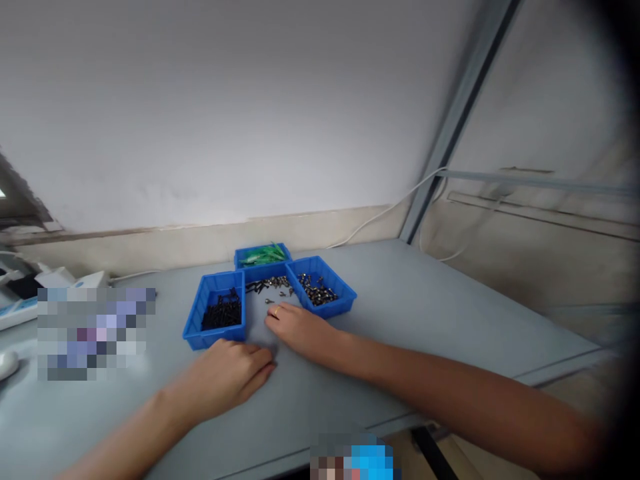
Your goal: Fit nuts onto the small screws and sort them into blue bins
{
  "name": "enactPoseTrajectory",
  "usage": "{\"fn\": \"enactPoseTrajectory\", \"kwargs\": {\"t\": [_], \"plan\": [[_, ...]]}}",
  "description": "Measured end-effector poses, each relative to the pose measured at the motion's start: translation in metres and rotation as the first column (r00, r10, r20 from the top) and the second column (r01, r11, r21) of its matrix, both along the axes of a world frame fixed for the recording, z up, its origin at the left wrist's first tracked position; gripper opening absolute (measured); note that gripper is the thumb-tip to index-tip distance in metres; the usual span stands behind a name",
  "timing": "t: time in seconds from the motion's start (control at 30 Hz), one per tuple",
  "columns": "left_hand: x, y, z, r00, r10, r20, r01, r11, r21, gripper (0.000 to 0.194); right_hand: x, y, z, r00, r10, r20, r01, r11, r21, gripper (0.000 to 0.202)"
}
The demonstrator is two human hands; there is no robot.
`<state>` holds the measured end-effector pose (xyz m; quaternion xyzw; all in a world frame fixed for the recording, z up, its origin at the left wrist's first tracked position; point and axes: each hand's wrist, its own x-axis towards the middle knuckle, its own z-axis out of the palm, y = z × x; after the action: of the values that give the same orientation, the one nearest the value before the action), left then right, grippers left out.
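Grey bench (425,293) against a pale wall (240,113), bare room running from the trays to its right edge.
Three blue trays: one at the back edge with green strips (265,255), a left one (215,339) of black pieces (223,313), a right one (335,309) of metallic pieces (317,292); between them, an uncountable loose pile (275,283). Two hands: right hand (303,330) beside the pile's near end, left hand (225,373) towards the front edge; fingers curled, whether clamped I cannot tell.
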<state>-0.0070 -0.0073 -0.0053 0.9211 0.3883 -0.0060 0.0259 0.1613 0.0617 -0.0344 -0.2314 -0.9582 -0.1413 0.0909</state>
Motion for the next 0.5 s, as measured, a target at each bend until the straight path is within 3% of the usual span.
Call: {"fn": "enactPoseTrajectory", "kwargs": {"t": [0.3,0.5], "plan": [[-0.0005,0.0019,-0.0092,0.996,0.09,-0.011,-0.09,0.996,0.002,0.032,0.0054,-0.003,0.0003,0.991,0.048,-0.125,-0.06,0.994,-0.087,0.011],[0.0016,0.0016,-0.0093,0.992,0.125,-0.027,-0.125,0.992,-0.008,0.031,0.0079,0.0015,-0.0019,0.993,0.099,-0.064,-0.105,0.99,-0.092,0.013]]}}
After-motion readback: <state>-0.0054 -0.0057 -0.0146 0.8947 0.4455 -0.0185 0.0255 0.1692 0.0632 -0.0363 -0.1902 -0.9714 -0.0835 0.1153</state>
